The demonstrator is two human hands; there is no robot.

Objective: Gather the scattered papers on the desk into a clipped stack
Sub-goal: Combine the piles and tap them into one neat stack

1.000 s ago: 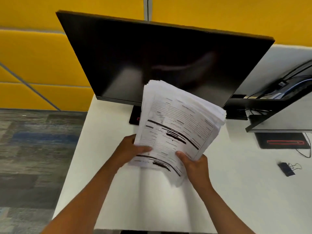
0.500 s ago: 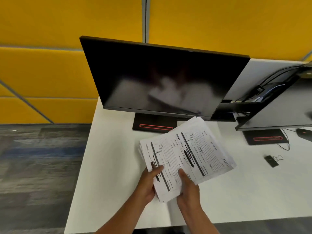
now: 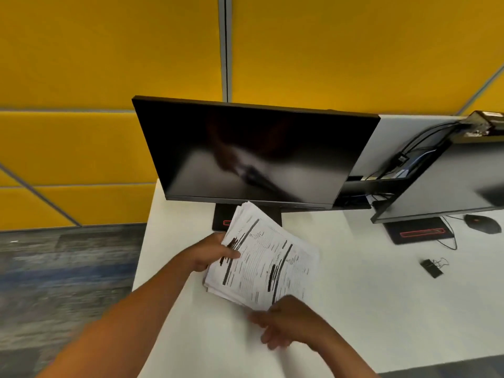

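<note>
The left hand (image 3: 211,253) grasps the stack of papers (image 3: 261,261) at its left edge, thumb laid across the top sheet and the remaining fingers tucked out of sight beneath; the stack is held tilted, its far corner reaching up in front of the base of the monitor (image 3: 253,154) that stands just beyond the grip; the sheets are fanned unevenly, edges not squared; the right hand (image 3: 286,321) sits at the stack's near corner, below and to the right of the left hand's hold, its fingers loosely bent and spread; motion blur there makes it hard to be sure, but the fingertips appear to touch or just underlie the corner rather than clamp it, so whether it grips anything I cannot tell; the white desk (image 3: 368,309) lies under both hands; well off to the right of the right hand, apart from the papers, a black binder clip (image 3: 431,268) lies on the desk, unclipped from anything; farther right and beyond it stand a second monitor (image 3: 450,184) and a dark mouse (image 3: 483,223).
</note>
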